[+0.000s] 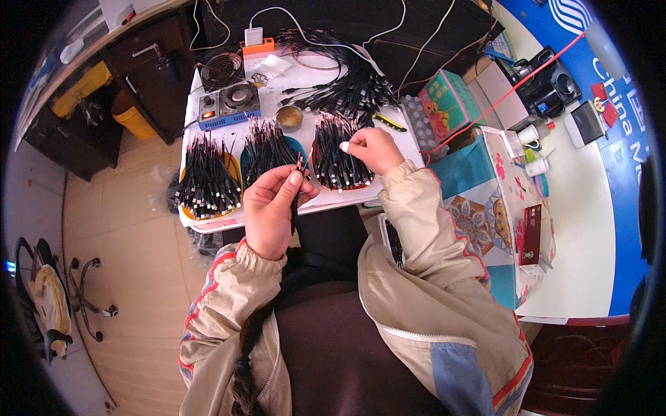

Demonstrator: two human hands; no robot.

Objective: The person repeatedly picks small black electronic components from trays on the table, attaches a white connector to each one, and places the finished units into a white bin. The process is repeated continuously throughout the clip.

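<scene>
My left hand (272,210) is closed on a few short black cables (295,216), held upright over the table's front edge. Their thin wire ends stick up past the thumb. My right hand (378,150) is pinched over a bundle of black cables (338,154) with pinkish wire ends and silvery plugs, lying in a red tray (361,186). Whether a cable is between its fingertips cannot be made out. To the left, a second cable bundle (265,144) fills a blue tray (298,147), and a third bundle (207,182) lies in a yellow tray (238,170).
Behind the trays stand a blue control box (229,116) with a round heater, a small fan (222,71) and a round tin (289,116). More black cables (354,87) spread across the back. Yellow-black cutters (390,123) and a teal box (447,104) are at right.
</scene>
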